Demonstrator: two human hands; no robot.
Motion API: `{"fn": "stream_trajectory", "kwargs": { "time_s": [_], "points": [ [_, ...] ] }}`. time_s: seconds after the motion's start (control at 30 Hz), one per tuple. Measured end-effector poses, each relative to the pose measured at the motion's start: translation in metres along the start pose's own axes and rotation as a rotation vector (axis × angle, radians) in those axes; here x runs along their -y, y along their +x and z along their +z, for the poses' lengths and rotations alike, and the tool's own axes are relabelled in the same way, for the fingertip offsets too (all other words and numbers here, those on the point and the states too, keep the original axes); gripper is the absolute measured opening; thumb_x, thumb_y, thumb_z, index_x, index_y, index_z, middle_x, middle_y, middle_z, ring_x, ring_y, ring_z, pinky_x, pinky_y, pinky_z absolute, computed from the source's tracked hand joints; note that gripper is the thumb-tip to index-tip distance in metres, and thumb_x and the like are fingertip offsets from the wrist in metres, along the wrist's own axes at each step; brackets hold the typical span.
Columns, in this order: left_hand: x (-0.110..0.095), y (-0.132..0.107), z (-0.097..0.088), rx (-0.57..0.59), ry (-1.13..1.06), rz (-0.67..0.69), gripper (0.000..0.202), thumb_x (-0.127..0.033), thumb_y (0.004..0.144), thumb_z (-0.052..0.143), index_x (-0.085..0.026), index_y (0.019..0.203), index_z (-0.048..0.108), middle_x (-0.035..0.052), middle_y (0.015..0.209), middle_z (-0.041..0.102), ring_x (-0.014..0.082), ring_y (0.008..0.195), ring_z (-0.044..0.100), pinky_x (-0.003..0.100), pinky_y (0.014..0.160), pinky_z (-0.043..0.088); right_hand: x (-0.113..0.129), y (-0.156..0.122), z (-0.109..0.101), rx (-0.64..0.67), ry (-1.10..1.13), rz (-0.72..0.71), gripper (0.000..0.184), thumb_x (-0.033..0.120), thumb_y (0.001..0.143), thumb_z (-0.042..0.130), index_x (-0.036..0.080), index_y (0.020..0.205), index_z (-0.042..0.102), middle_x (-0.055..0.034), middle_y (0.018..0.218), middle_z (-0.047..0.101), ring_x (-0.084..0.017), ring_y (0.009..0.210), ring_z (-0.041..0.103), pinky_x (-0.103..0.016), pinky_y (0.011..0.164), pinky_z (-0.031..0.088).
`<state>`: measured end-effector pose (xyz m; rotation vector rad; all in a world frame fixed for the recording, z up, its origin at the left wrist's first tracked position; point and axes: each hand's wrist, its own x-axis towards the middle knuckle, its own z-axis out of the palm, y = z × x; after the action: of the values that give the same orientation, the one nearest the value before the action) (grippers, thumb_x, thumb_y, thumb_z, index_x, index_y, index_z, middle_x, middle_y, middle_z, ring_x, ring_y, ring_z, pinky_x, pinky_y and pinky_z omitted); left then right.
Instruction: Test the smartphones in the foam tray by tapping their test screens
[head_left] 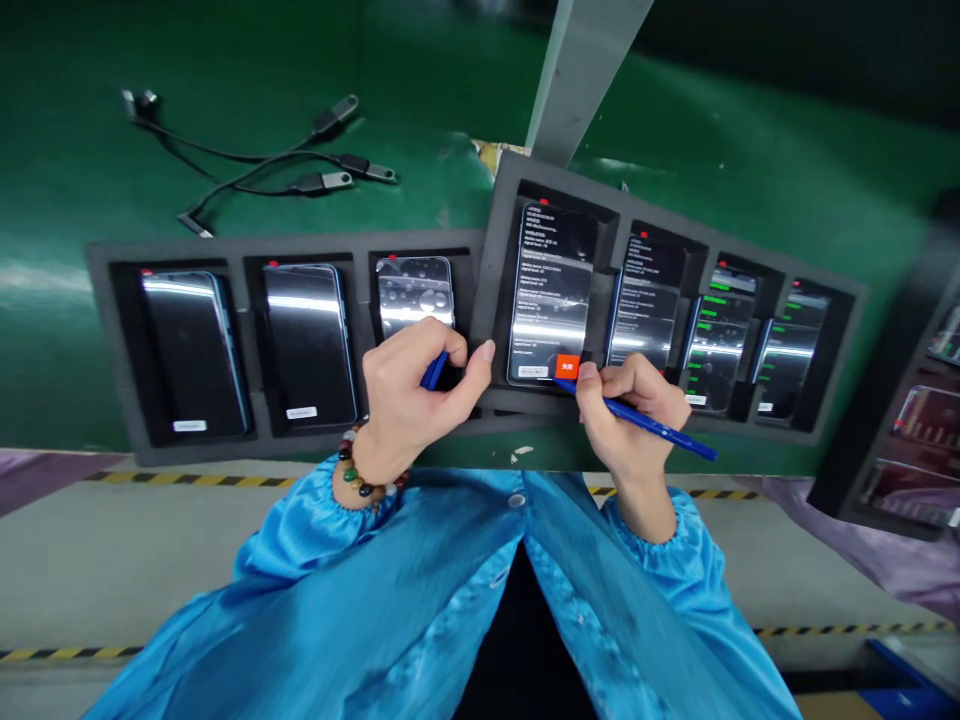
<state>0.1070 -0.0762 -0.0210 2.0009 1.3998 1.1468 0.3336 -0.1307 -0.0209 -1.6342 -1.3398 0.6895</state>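
My right hand (634, 415) is closed round a blue pen (652, 425), whose tip touches the lower edge of a lit phone (551, 290) beside an orange square on its screen. That phone lies in a dark foam tray (675, 225) with three more lit phones. My left hand (416, 385) is curled round a small blue object (435, 370), its thumb stretched toward the right tray's left edge. It sits over the lower part of a phone (415, 290) in the left foam tray (105, 300).
Two dark-screened phones (191, 345) fill the left tray's other slots. Black cables with connectors (300, 165) lie on the green mat (247, 80) behind. A grey post (577, 70) rises behind the right tray. More phones in a tray (911, 440) stand at the far right.
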Motion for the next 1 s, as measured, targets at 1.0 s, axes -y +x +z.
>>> {"fn": "stream_trajectory", "kwargs": {
  "time_s": [1.0],
  "points": [
    [0.005, -0.002, 0.0, -0.016, -0.012, -0.012, 0.032, -0.018, 0.092, 0.08, -0.021, 0.075, 0.053, -0.0052, 0.067, 0.054, 0.0096, 0.058, 0.048, 0.031, 0.058, 0.038, 0.005, 0.007, -0.008, -0.09, 0.253, 0.083, 0.045, 0.029, 0.101, 0.074, 0.027, 0.07, 0.041, 0.0119, 0.047, 0.051, -0.009, 0.036, 0.049, -0.025, 0.042, 0.041]
  ]
}}
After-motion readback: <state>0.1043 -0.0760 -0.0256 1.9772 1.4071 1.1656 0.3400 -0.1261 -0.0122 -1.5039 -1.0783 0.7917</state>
